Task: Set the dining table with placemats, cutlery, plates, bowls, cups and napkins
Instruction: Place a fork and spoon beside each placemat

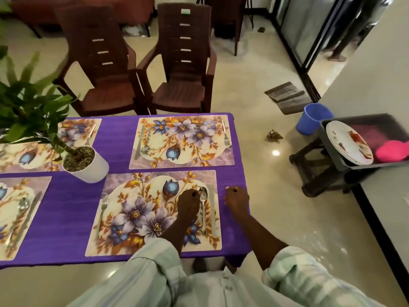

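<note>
1. Cut off at the left edge – two placemats, each only partly in view; leaves of the potted plant [85,161] cover part of the far left one.
2. Blurred at the near left placemat [21,218]: a spoon and a knife, barely readable.
3. Hidden under the left hand [188,203]: part of the near placemat [152,214] and whatever the fingertips do; fingers curled down beside the spoon [203,209], right at its bowl – cannot tell whether pinching it or merely touching.
4. Right hand [236,199] resting on the purple tablecloth [73,209] just off the placemat's right edge, fingers clenched; nothing visible in the grip.
5. Spoon lying on the right side of the near placemat, long axis running near-to-far, bowl at the far end, handle toward the person.
6. Knife [212,210] just right of the spoon, parallel to it, also running near-to-far.
7. Fork [101,216] on the left side of the same placemat, tines at the far end, tilted slightly.
8. Far placemat [183,141] with its own cutlery, mirrored.
9. Off the table to the right, a grey tub [363,142] on a stool, holding stacked plates [349,142] leaning on edge and something pink, partly cut off by the frame.
</note>
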`<state>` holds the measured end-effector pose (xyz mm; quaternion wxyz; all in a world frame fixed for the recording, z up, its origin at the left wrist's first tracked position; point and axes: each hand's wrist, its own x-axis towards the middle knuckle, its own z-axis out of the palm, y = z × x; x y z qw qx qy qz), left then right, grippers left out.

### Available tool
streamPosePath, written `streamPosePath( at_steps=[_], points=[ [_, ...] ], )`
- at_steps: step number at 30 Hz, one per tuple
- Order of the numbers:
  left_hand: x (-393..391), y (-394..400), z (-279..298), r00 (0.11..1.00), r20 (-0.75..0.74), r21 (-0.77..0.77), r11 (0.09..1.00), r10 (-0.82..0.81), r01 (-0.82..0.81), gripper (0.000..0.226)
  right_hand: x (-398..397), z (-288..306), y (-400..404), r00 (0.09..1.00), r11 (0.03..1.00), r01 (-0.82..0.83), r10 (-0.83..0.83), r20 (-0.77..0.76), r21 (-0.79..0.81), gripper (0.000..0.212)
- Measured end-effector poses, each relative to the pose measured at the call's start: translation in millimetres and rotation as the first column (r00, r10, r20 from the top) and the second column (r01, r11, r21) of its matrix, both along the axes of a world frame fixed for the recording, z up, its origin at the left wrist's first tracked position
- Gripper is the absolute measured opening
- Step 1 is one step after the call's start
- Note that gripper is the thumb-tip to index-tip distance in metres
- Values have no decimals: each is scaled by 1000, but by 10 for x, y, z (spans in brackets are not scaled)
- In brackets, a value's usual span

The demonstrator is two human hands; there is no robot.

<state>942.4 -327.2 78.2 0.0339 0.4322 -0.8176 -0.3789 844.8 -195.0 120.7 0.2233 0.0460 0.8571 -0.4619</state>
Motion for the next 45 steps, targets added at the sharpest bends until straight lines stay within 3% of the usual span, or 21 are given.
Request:
streamPosePath(
  at_steps=[14, 17, 24, 39, 45],
  points=[
    [87, 96, 32, 978, -210, -95, 995, -1, -19, 28, 10, -42, 36, 1000, 1000, -1, 1, 4, -15, 28],
    [102, 104, 20, 970, -241, -115, 993, -9, -20, 38, 29, -69, 54, 1000, 1000, 5, -5, 13, -7, 27],
    [92, 75, 9, 976, -214, -95, 995, -33, 12, 26, 67, -93, 77, 999, 1000, 28, -28, 15, -5, 27],
    [101, 79, -47, 979, -201, -125, 992, -43, 17, 27, 101, -109, 157, 995, 995, 94, -93, 40, -30, 24],
    [46, 172, 86, 968, -207, -6, 989, 145, -149, 38, -41, -82, 274, 996, 996, 77, -75, 54, -43, 26]
  ],
)
